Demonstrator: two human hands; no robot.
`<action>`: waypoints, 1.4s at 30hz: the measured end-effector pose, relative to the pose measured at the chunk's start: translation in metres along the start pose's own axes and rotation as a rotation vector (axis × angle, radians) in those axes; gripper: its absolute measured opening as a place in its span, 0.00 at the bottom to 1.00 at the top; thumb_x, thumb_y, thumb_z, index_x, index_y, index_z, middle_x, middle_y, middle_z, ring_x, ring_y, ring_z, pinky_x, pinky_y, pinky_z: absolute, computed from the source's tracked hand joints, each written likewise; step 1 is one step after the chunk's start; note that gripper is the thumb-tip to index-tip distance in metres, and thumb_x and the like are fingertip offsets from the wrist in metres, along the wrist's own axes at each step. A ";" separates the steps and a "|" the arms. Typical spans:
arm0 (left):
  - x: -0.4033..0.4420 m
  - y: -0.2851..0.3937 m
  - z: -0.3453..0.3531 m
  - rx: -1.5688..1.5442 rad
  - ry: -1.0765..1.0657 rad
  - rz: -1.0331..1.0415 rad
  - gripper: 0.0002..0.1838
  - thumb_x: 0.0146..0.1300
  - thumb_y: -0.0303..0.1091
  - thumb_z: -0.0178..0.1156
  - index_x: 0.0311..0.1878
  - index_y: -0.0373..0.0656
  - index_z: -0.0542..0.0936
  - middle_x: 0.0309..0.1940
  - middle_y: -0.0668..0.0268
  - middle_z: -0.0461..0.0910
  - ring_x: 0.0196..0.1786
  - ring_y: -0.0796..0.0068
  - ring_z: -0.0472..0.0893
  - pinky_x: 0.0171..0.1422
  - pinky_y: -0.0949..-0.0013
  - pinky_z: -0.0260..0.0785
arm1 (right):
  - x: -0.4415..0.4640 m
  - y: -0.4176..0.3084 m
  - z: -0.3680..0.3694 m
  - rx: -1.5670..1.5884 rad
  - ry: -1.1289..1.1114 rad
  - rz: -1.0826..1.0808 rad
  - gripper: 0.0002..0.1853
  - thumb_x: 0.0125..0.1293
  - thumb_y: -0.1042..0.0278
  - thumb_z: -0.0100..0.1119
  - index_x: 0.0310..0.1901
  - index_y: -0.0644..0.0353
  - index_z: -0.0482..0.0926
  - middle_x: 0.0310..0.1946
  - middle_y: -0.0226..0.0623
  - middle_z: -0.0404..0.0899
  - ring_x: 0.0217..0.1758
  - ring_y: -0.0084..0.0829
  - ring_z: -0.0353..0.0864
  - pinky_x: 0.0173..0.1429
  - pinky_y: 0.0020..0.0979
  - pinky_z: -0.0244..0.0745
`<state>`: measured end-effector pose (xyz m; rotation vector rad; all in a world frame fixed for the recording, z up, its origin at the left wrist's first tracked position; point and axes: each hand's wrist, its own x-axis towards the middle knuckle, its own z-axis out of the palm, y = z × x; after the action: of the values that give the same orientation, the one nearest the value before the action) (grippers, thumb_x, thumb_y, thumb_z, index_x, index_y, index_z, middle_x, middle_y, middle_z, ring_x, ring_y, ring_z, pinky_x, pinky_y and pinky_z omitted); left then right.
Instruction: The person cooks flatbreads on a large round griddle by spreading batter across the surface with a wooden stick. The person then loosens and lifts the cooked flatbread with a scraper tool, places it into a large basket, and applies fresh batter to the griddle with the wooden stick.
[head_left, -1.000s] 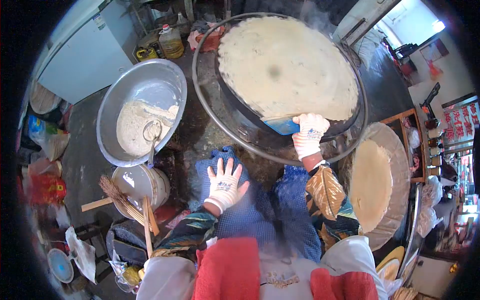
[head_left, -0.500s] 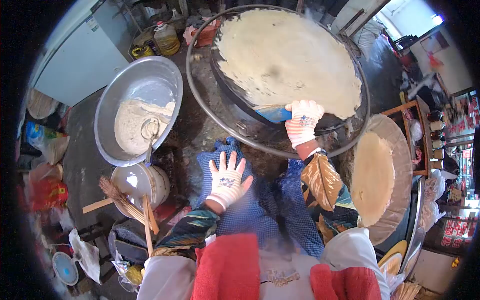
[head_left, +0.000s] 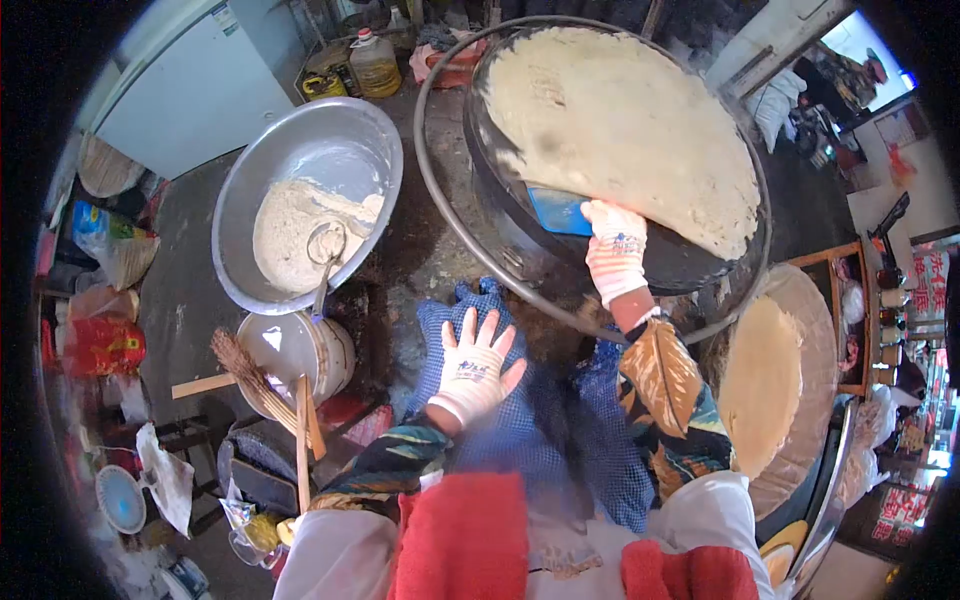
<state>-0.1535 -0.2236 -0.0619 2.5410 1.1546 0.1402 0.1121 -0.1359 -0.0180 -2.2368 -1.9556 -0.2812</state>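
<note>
My right hand point(head_left: 615, 250), in a striped white glove with bare fingertips, is closed around a blue scraper point(head_left: 560, 211). The scraper lies at the near edge of a large, thin pale pancake point(head_left: 620, 115) spread on a round black griddle point(head_left: 690, 262). Whether its blade is under the pancake edge, I cannot tell. My left hand point(head_left: 474, 372), gloved the same way, rests flat with fingers spread on the blue checked cloth point(head_left: 440, 345) over my left leg. It holds nothing.
A metal ring point(head_left: 465, 238) surrounds the griddle. At left stand a metal basin point(head_left: 235, 215) of batter with a ladle point(head_left: 322, 285) and a bucket point(head_left: 335, 360) with a brush point(head_left: 245, 370). On the right, a pale round pancake point(head_left: 765, 385) lies on a covered tray point(head_left: 815, 400).
The view has shifted, so most things appear farther right. The scraper has turned at the pancake's near edge, where a wider dark strip of griddle shows. My left hand stays on my leg.
</note>
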 end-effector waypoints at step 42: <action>-0.042 0.110 0.044 -0.211 0.198 0.384 0.13 0.45 0.42 0.60 0.33 0.47 0.75 0.33 0.64 0.71 0.42 0.63 0.72 0.54 0.56 0.61 | 0.016 -0.009 -0.027 -0.182 -0.158 -0.027 0.11 0.58 0.73 0.48 0.41 0.53 0.78 0.39 0.46 0.83 0.47 0.46 0.82 0.49 0.47 0.76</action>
<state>-0.0928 -0.3333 -0.0620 2.5673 0.6570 0.5865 0.1046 -0.1259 0.0122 -2.4136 -2.1196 -0.3066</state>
